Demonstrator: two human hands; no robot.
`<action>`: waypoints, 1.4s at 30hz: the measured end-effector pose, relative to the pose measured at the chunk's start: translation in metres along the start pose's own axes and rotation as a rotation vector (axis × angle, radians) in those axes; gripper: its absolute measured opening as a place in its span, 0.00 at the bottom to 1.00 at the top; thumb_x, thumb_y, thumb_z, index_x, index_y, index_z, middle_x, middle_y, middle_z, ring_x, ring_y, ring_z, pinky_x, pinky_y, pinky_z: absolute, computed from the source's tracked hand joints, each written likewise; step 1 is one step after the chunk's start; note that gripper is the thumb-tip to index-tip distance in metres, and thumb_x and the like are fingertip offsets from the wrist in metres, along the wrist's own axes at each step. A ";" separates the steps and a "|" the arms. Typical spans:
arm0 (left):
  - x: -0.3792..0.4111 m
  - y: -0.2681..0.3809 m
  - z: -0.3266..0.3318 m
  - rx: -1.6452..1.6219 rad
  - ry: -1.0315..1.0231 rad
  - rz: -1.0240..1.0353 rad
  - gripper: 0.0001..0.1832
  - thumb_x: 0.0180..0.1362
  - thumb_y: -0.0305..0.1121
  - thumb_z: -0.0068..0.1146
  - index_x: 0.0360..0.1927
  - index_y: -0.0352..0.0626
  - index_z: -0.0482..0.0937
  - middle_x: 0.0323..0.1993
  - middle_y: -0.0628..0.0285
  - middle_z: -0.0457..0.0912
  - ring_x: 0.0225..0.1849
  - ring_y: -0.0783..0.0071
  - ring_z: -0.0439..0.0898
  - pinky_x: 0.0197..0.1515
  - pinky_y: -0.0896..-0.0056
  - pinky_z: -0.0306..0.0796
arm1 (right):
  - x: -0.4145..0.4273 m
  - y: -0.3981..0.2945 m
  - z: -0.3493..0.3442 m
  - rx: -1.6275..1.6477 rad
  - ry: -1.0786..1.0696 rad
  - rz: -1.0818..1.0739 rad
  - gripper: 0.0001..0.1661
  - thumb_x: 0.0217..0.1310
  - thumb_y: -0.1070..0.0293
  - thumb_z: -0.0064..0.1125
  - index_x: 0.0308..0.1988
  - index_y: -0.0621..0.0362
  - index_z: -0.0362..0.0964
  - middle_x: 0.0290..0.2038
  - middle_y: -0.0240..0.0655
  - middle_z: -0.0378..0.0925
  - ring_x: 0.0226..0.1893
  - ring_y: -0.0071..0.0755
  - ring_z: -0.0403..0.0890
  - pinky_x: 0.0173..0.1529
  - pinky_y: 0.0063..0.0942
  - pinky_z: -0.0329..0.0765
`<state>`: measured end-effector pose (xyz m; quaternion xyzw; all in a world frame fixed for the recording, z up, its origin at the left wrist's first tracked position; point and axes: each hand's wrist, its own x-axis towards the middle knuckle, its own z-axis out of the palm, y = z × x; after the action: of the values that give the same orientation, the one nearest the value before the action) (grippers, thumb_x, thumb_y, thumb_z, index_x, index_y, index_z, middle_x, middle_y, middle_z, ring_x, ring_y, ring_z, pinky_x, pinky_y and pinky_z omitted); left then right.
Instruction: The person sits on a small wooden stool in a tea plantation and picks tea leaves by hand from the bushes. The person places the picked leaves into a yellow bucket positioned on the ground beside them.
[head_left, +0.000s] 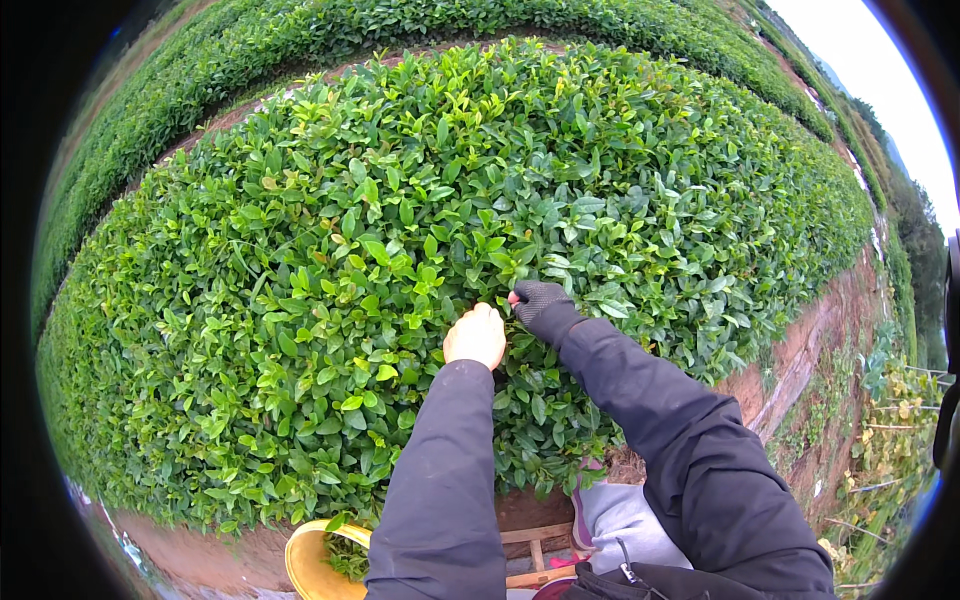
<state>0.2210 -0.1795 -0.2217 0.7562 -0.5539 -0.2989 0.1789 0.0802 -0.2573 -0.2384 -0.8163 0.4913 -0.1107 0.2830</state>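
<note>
A broad tea bush (315, 247) with dense green leaves and paler young shoots fills the space before me. My left hand (475, 335), bare, reaches in among the leaves near the middle of the bush, and its fingertips are hidden there. Just to its right is my right hand (541, 306), in a dark dotted glove that leaves a fingertip bare. Its fingers are curled at the leaf tops beside a blurred green shoot (521, 272); whether they grip it does not show. The two hands are close together but apart.
Below left, a yellow bucket (307, 559) holds picked green leaves (346, 556). A wooden frame (536, 534) lies by my legs (626, 521). Bare soil (806, 337) slopes along the right side. Another tea row (225, 67) runs behind a narrow path.
</note>
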 end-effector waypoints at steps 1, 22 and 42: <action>0.003 0.003 0.000 -0.081 0.038 -0.089 0.18 0.62 0.47 0.42 0.44 0.46 0.75 0.36 0.50 0.80 0.40 0.50 0.78 0.45 0.55 0.70 | -0.004 0.003 0.002 -0.019 -0.016 -0.009 0.06 0.51 0.66 0.56 0.32 0.54 0.73 0.31 0.42 0.78 0.33 0.48 0.79 0.39 0.37 0.74; 0.072 -0.044 0.021 -1.175 0.231 -0.313 0.06 0.54 0.22 0.55 0.35 0.33 0.77 0.31 0.63 0.78 0.27 0.76 0.76 0.31 0.75 0.72 | -0.028 -0.006 -0.014 0.265 -0.115 0.074 0.11 0.54 0.68 0.54 0.39 0.57 0.75 0.34 0.42 0.80 0.34 0.42 0.80 0.42 0.31 0.75; 0.038 -0.045 0.016 -0.848 0.128 -0.267 0.23 0.52 0.25 0.59 0.53 0.35 0.69 0.28 0.63 0.77 0.29 0.76 0.75 0.35 0.74 0.70 | 0.020 0.021 -0.004 0.182 0.292 0.133 0.07 0.53 0.67 0.56 0.33 0.57 0.75 0.32 0.42 0.78 0.33 0.46 0.79 0.38 0.34 0.74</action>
<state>0.2510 -0.2000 -0.2703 0.6980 -0.2678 -0.4726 0.4665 0.0726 -0.2835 -0.2492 -0.7283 0.5681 -0.2531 0.2878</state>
